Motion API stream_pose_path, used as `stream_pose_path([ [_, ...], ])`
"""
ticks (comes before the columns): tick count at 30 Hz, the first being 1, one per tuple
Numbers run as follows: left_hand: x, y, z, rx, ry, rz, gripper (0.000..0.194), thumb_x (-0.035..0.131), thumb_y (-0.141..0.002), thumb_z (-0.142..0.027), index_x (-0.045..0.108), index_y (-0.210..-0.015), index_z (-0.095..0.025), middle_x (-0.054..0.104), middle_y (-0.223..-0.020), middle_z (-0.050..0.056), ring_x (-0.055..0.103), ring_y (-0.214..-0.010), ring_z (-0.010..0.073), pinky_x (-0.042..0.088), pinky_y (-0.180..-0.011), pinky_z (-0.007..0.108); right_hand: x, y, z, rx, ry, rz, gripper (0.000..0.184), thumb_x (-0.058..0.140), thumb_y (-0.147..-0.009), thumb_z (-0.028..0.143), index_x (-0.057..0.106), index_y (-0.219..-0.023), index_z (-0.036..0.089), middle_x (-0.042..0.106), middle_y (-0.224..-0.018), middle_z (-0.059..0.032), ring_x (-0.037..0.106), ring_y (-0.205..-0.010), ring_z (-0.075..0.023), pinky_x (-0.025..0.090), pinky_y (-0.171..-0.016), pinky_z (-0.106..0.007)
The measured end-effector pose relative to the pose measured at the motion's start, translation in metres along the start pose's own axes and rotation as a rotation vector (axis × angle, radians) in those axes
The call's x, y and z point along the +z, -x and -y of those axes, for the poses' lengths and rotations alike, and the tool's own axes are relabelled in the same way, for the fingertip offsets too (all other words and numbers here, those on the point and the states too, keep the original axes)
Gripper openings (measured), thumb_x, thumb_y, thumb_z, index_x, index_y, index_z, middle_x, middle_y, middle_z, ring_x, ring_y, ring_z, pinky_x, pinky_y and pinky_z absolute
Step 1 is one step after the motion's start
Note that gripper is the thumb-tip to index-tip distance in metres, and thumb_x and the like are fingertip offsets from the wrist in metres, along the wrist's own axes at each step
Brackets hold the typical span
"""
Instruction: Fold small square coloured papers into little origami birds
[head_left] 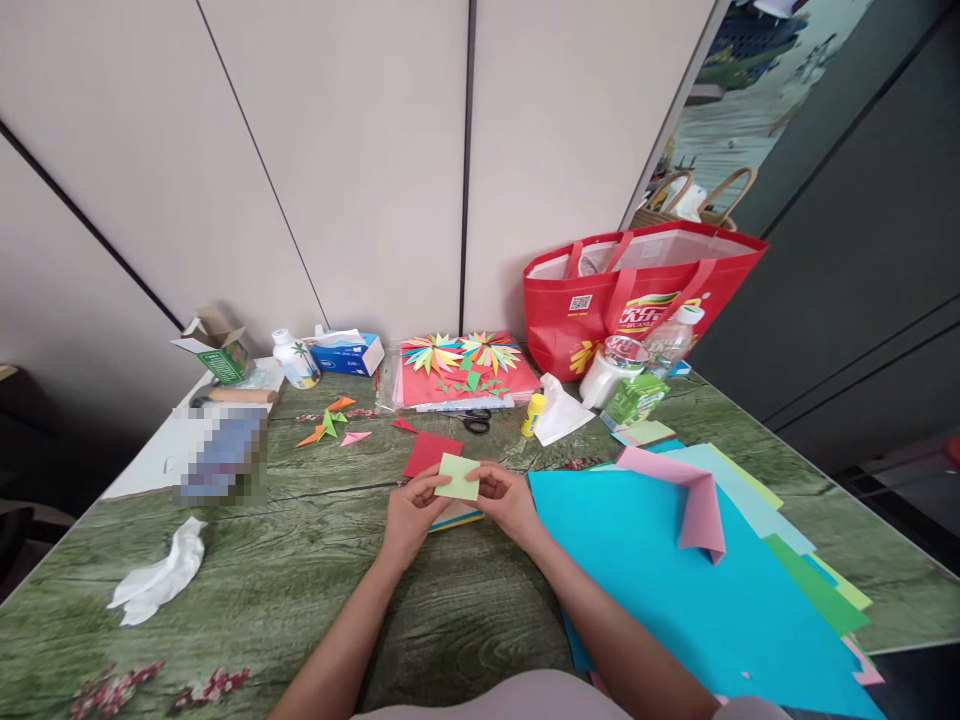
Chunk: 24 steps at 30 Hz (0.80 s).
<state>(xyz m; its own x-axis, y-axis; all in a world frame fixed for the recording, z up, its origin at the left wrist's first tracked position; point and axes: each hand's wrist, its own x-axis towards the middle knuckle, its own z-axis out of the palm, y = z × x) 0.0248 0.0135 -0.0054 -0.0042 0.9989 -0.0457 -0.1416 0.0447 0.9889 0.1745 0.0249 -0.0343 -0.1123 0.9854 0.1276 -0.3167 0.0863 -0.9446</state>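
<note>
A small pale green square of paper [458,477] is held up between my two hands. My left hand [411,512] pinches its left edge, thumb and fingers pressed together. At its right edge my right hand [508,502] grips it the same way. Just behind lies a red paper square [433,452] on the table. Beneath the held paper, a small stack of coloured paper [455,518] shows blue and yellow edges, partly hidden by my hands. Black-handled scissors [477,421] and a yellow glue stick [533,414] lie beyond my right hand.
Large blue sheets [637,560] with a folded pink strip [697,490] cover the right side. Folded paper pieces [330,424], a tissue box [348,353] and paper pinwheel shapes [433,353] sit at the back. A red bag [570,330] stands back right; a crumpled tissue [161,575] lies left.
</note>
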Motion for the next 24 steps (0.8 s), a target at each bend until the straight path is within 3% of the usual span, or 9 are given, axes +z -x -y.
stream_pose_path([
  [4,-0.0009,-0.0013,0.0018,0.039,-0.024,-0.018,0.023,0.071,-0.052,-0.02,0.069,-0.075,-0.015,0.059,-0.114,0.012,0.06,-0.094,0.0255,0.048,-0.081,0.034,-0.001,-0.0002,0.0006,-0.01,0.046,0.015,0.023,0.074,-0.054,0.023,0.062,-0.074,0.02,0.055,-0.095,-0.0032,0.059,-0.081,-0.0169,0.049,-0.073,-0.03],
  [8,-0.0013,-0.002,0.0012,0.114,-0.074,-0.009,0.02,0.07,-0.055,-0.024,0.069,-0.073,-0.016,0.058,-0.114,0.012,0.061,-0.09,0.0229,0.051,-0.073,0.031,-0.0027,-0.0015,0.0058,-0.078,0.168,-0.083,0.015,0.07,-0.06,0.029,0.063,-0.068,0.019,0.053,-0.104,-0.0064,0.055,-0.092,-0.0189,0.047,-0.075,-0.028],
  [11,-0.0016,-0.0013,-0.0001,0.064,-0.142,-0.021,0.016,0.067,-0.06,-0.027,0.068,-0.07,-0.015,0.069,-0.078,0.007,0.059,-0.051,0.012,0.048,-0.046,0.022,-0.0035,-0.0017,0.0089,-0.037,0.214,-0.094,0.016,0.065,-0.066,0.034,0.062,-0.068,0.018,0.06,-0.087,-0.0049,0.057,-0.079,-0.017,0.047,-0.066,-0.027],
  [14,-0.0006,0.0006,-0.0028,-0.018,-0.163,-0.007,0.016,0.065,-0.063,-0.029,0.066,-0.067,-0.014,0.058,-0.042,-0.002,0.046,-0.033,0.0076,0.038,-0.035,0.018,-0.0029,-0.0007,0.0094,0.025,0.253,-0.062,0.021,0.061,-0.069,0.038,0.061,-0.07,0.017,0.058,-0.062,0.0002,0.054,-0.058,-0.0137,0.043,-0.052,-0.024],
  [24,0.003,0.005,-0.0072,-0.095,-0.117,0.167,0.027,0.065,-0.064,-0.035,0.064,-0.078,-0.012,0.056,-0.043,-0.002,0.048,-0.036,0.0091,0.036,-0.032,0.017,-0.0023,0.0003,0.0088,0.029,0.271,-0.049,0.024,0.06,-0.069,0.039,0.062,-0.077,0.016,0.06,-0.064,-0.0001,0.051,-0.052,-0.0117,0.04,-0.047,-0.022],
])
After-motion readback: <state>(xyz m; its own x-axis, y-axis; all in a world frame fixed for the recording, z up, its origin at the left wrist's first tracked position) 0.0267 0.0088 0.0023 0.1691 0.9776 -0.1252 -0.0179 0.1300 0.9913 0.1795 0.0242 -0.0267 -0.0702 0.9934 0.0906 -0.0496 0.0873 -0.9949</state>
